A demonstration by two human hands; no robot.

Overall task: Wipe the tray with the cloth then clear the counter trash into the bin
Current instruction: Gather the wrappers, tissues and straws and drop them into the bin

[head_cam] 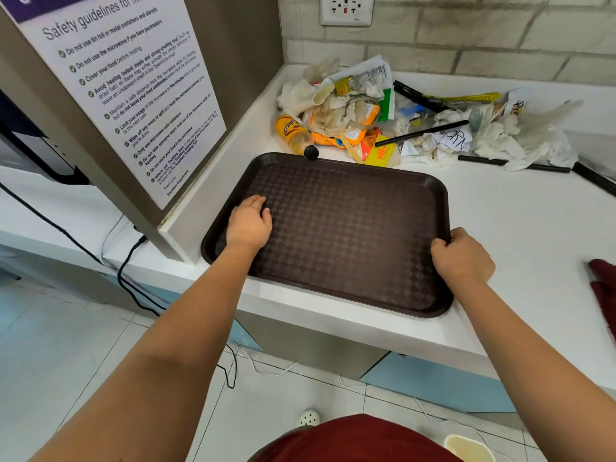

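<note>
a person is steadying the brown tray [346, 228] at the counter's front edge, left hand [248, 225] resting loosely curled inside it, right hand [461, 258] gripping its 3 o'clock rim, and should be fetching the red cloth [604, 281] farther toward 3 o'clock, trash pile [383, 111] at 12 o'clock.

bare forearms, dark red top [353, 438], white perforated clog [309, 418].
</note>
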